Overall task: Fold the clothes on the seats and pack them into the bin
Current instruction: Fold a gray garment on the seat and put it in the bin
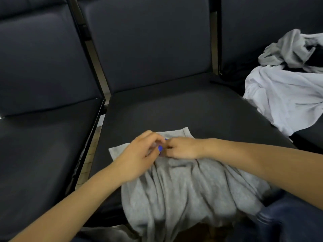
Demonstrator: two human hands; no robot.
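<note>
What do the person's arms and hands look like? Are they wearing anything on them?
Both arms are bare, with no sleeves, watch or bracelet showing. The left hand has bright blue polish on its thumbnail. The right hand shows no rings or gloves; its nails are hidden.

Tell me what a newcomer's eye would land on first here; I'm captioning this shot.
First, the left hand and right hand meeting over a grey garment on the middle seat, each with fingers curled in a grip on the cloth's upper edge. Next, the heap of pale clothes on the seat to the right.
</note>
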